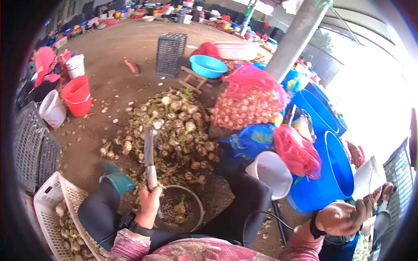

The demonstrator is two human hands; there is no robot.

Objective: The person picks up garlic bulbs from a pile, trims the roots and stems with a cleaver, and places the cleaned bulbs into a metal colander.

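My left hand [149, 201] is closed around the handle of a knife [149, 150]; its broad blade points up and away over a heap of muddy pale bulbs [174, 126] with green stalks. Below that hand, between my legs, sits a round metal basin [199, 214] with a stalked bulb [180, 207] in it. My right hand [339, 218] is out to the far right, beside a white container [369, 178] and near the blue tubs. Motion smears its fingers, and I cannot tell whether it holds anything.
A white crate [50, 204] holding bulbs stands at my left. To the right are a white bucket [270, 176], a blue tub [328, 174] and a mesh bag of bulbs [248, 104]. Ahead are a black crate [171, 54], a blue basin [208, 66] and a pillar [298, 39].
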